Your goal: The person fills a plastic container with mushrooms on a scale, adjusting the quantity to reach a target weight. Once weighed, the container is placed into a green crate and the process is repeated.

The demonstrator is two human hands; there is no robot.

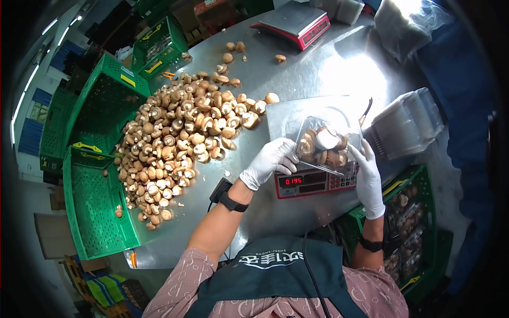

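Note:
A clear plastic box (pixel 306 160) with several shiitake mushrooms (pixel 336 158) in it sits over the metal plate of a red digital scale (pixel 316 183), whose display reads 0.195. At the box's left edge, my gloved left hand (pixel 273 161) grips with curled fingers. My gloved right hand (pixel 369 183) holds the opposite side, its fingers along the right wall. To the left, close to my left hand, a large heap of loose shiitake mushrooms (pixel 175 132) spreads over the steel table (pixel 254 212).
Green crates (pixel 101 212) stand at the table's left edge. A second scale (pixel 297 24) is at the back. Stacked clear boxes (pixel 408 124) lie at the right. Below them, a green crate (pixel 432 199) holds filled mushroom boxes (pixel 411 233). A black cable crosses my apron (pixel 270 270).

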